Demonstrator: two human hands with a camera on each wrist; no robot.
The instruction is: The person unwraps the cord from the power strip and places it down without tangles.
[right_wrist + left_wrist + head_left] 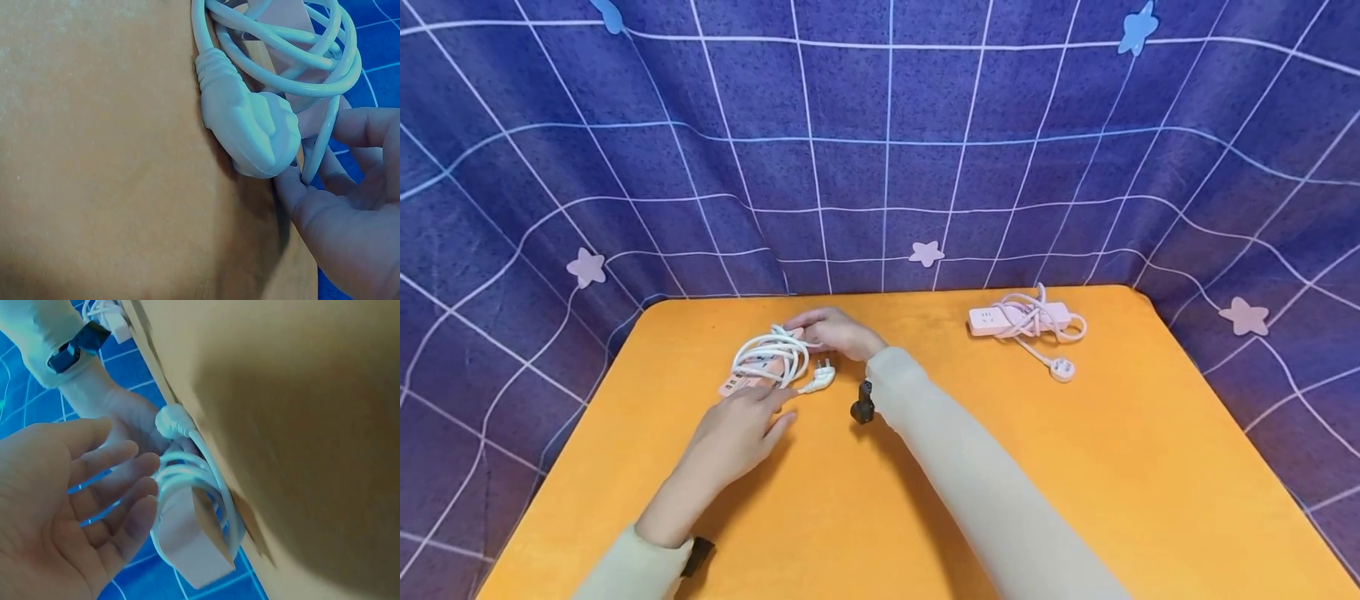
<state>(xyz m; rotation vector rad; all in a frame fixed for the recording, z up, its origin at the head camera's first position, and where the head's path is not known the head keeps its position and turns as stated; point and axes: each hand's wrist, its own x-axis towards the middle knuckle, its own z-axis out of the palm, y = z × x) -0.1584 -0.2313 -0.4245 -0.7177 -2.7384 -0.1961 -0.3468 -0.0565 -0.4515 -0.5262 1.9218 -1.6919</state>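
Observation:
A pink power strip (730, 387) lies at the left of the table, its white cable (760, 348) coiled over its middle. The cable ends in a white plug (822, 377), prongs up, beside the coil; the right wrist view shows this plug (250, 128) close up. My right hand (838, 332) grips the strip's far end, thumb and fingers on either side, with a loop of cable by the thumb. Over the near end is my left hand (737, 429), its fingers loosely extended. In the left wrist view, this hand (81, 494) shows nothing in its palm, fingertips near the coil.
A second pink power strip (1052, 315) with a wound cable and a round plug (1062, 369) lies at the back right of the orange table (1112, 467). Blue gridded curtains (850, 167) stand behind and at both sides. Dark devices are worn on both wrists.

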